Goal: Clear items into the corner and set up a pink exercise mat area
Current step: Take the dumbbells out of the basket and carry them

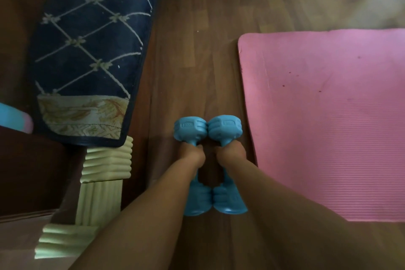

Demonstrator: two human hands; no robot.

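Your two forearms come in from the bottom edge, side by side, just left of the pink mat (328,127). Your left hand (192,154) is wrapped round the handle of the left blue dumbbell (189,131), fingers curled tight on it. Your right hand (232,151) grips the right blue dumbbell (225,127) the same way. The dumbbells run parallel, near heads close together under your wrists, far heads touching. The right one sits just beside the mat's left edge, off the mat and over the wooden floor (186,61). Can't tell if they rest on the floor or are lifted. The mat lies flat, left corner rounded, a few dark specks on it. Well left of the mat, past the dumbbells, is a cream fluted furniture leg (105,182). A navy rug (87,50) with a pale lattice pattern and a gold-cream border lies beyond it, further from the mat. A blue-and-pink object (13,118) shows at the far left edge, type unclear. Floor beyond the mat's top edge is blurred.
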